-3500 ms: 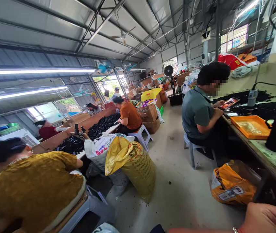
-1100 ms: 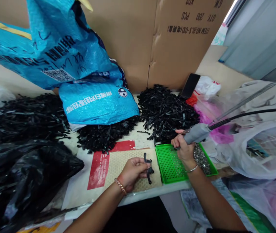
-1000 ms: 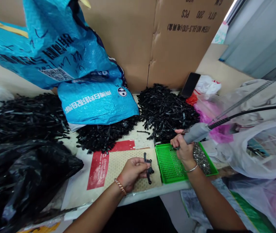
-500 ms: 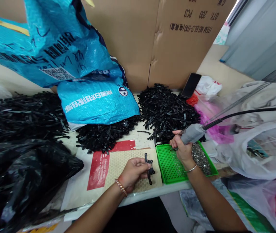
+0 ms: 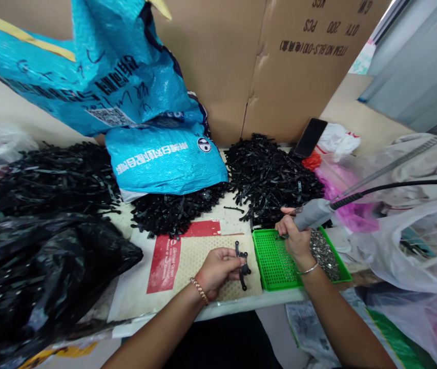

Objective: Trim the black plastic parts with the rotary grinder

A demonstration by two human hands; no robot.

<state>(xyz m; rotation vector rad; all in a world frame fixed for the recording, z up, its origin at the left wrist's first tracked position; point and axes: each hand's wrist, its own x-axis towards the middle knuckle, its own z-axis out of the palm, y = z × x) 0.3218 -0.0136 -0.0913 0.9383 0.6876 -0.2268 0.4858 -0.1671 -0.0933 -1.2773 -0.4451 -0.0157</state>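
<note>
"Front edge of the table (image 5: 231, 218), left hand (image 5: 220, 271). State?"

"Pinched. Thumb and fingers hold a black plastic part (image 5: 243, 274), slim arms, rounded ends, poking out past the fingertips. It's above the right end of the honeycomb-patterned sheet (image 5: 195, 256), near the green tray (image 5: 268, 256)."

"Touching the sheet?"

"Can't tell."

"Right hand (image 5: 295, 238)?"

"Fingers wrapped round a grey handheld tool (image 5: 312, 214), tilted, black cable (image 5: 402, 183) running off right. Hand's over the tray. Tool tip hidden, can't tell if it touches anything."

"Tray contents?"

"Small shiny metal pieces (image 5: 324, 253), heaped at the right end. Too small to name. Left part shows perforated floor."

"Wrists?"

"Chain bracelet (image 5: 200, 291) left, silver bangle (image 5: 309, 268) right."

"Behind the hands?"

"Heap of black parts (image 5: 272, 177) behind the tray, dark phone (image 5: 310, 137) propped at its right rear. Blue sack (image 5: 164, 159) to the left, lying over a second heap (image 5: 175, 210). Cardboard (image 5: 291, 77) stands upright at the back, print upside down."

"Sides?"

"Far left, black plastic bag (image 5: 68, 266) in front of a third heap (image 5: 49, 174). Right, whitish plastic bags (image 5: 433, 256). Done."
</note>
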